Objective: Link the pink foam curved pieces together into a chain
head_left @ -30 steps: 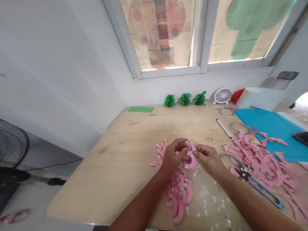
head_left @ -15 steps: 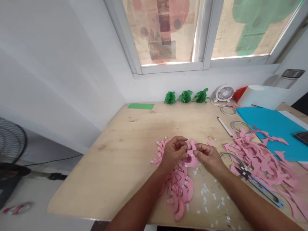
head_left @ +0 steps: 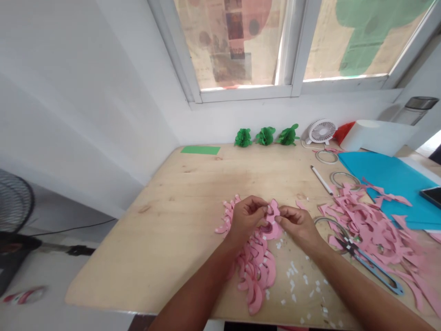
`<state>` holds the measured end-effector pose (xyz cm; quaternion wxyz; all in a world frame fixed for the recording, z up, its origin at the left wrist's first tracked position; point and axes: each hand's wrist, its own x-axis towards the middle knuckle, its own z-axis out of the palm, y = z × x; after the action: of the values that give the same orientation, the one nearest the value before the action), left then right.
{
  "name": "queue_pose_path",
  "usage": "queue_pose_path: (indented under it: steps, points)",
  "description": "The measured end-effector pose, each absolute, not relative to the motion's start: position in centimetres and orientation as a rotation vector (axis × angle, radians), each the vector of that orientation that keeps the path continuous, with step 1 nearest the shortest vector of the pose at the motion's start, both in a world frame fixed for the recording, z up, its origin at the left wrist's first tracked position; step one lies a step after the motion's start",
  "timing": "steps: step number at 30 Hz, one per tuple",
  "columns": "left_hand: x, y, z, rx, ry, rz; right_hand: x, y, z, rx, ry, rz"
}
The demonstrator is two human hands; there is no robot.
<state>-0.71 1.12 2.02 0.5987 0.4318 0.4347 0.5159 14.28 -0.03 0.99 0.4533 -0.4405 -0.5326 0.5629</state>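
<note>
The left hand (head_left: 248, 218) has its fingers curled in, with thumb and finger pinching the left side of a wavy pink paper cut-out (head_left: 275, 231). The right hand (head_left: 299, 227) pinches the other edge with its fingertips. The cut-out is between the two hands, just over the table (head_left: 165, 239); holding it from both sides probably keeps the floppy paper steady. Under and beside the left hand is a heap of pink cut-outs (head_left: 257, 262), near enough to grab easily. Tiny white bits (head_left: 292, 266) lie by the right arm, maybe peeled or snipped off. Farther right, blue-handled scissors (head_left: 374, 269) rest against pink scraps (head_left: 382, 239), maybe pushed there to make room. A white pen (head_left: 321, 179) lies past them. At the back, three green paper shapes (head_left: 265, 136) sit by the wall, likely so nobody squashes them.
</note>
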Motion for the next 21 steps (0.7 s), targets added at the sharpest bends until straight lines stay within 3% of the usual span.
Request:
queue_pose_path:
  steps: [21]
  points:
    - [-1.23, 1.31, 1.15, 1.275, 1.020, 1.146, 14.63, -0.02, 1.11, -1.090, -1.482, 1.118]
